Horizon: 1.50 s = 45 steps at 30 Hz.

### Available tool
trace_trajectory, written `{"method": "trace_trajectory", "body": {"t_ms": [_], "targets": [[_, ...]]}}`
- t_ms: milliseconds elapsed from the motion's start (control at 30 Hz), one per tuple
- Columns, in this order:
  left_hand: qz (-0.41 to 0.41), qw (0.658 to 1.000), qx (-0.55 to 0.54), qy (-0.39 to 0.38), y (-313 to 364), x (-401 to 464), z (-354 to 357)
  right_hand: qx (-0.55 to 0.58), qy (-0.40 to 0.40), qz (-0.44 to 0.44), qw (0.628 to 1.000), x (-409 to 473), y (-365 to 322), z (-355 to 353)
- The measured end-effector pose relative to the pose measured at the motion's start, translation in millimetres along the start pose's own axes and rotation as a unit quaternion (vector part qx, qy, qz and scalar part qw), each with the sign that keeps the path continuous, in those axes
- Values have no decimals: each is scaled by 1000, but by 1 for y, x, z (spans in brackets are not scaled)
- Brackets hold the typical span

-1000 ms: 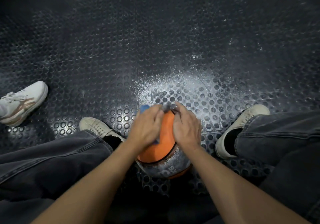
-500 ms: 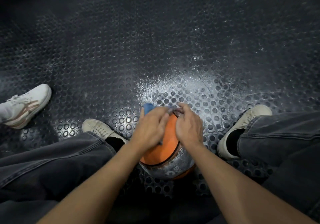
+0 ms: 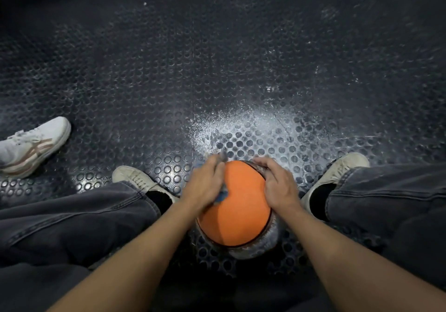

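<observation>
An orange and grey basketball (image 3: 237, 211) sits on the studded black floor between my feet. My left hand (image 3: 205, 185) lies on the ball's upper left side and holds a blue cloth (image 3: 223, 192), of which only small bits show under the fingers and palm. My right hand (image 3: 277, 182) rests on the ball's upper right side, fingers spread over its grey panel. The ball's far side is hidden behind both hands.
White wet spray covers the rubber floor (image 3: 253, 128) just beyond the ball. My two beige shoes (image 3: 137, 179) (image 3: 337, 174) flank the ball, my legs in dark jeans. Another person's white sneaker (image 3: 31, 145) stands at the far left.
My hands have moved apart on the ball, exposing more of the orange panel. The left hand slid left with the cloth; the blue cloth shows less than before.
</observation>
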<state>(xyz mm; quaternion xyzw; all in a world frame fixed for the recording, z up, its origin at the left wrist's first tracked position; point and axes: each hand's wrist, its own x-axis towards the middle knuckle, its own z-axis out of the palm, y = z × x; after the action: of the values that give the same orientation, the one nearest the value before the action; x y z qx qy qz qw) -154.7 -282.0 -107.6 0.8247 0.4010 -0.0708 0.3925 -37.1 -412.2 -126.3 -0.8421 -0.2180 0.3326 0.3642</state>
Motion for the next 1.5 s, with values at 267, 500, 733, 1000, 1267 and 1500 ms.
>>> {"method": "trace_trajectory", "body": {"t_ms": [267, 500, 733, 1000, 1267, 1500], "targets": [[38, 998, -41, 36, 2, 3, -26, 34, 24, 25, 999, 13, -9, -1], [-76, 983, -167, 12, -24, 32, -18, 0, -5, 231, 973, 42, 9, 4], [-130, 966, -223, -20, -15, 42, -2, 223, -104, 418, 874, 26, 35, -3], [-106, 892, -395, 195, -27, -8, 5, 129, -52, 251, 958, 22, 8, -8], [-104, 911, -363, 167, -21, -23, 9, 4, 63, 108, 992, 13, -21, 8], [-68, 929, -292, 218, -21, -19, -20, -9, 83, 45, 996, 13, -29, 15]]}}
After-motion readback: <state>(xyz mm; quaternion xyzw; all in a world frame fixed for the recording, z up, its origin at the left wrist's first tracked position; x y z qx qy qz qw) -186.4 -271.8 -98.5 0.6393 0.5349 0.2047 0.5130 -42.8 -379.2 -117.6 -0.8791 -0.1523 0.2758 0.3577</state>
